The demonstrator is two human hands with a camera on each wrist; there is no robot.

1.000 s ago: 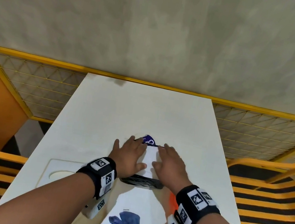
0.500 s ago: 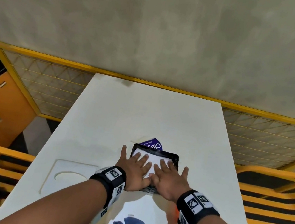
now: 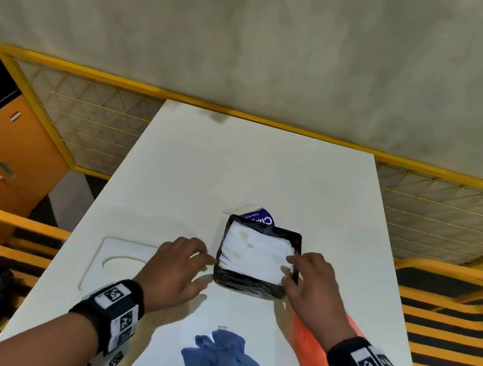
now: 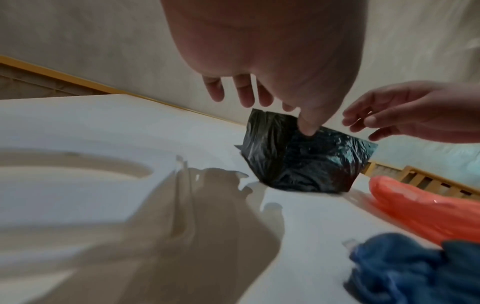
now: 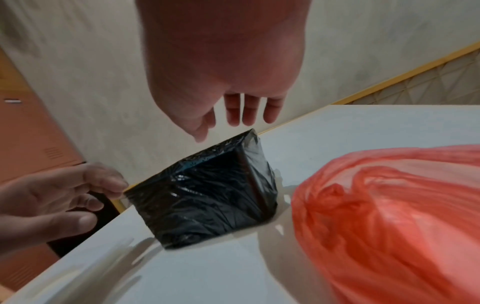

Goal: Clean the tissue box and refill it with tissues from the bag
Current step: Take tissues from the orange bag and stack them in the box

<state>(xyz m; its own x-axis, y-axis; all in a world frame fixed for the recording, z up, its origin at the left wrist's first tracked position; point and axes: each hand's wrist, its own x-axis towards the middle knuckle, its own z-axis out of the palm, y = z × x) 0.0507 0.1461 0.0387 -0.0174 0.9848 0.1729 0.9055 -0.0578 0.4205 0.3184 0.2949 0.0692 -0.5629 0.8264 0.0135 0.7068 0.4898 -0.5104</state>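
Half a second before, both palms lay flat on the tissues (image 3: 256, 255); now the left hand (image 3: 176, 271) and right hand (image 3: 310, 287) had lifted to the black tissue box's (image 3: 248, 284) sides on the counter (image 3: 236, 169), fingers relaxed, apparently grasping nothing. Refilling looked done.

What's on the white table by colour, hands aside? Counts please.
Black: 1, the tissue box with white tissues in it
Purple: 1, the wrapper behind the box
White: 1, the flat lid with an oval hole
Blue: 1, the crumpled cloth
Orange-red: 1, the plastic bag
Total: 5
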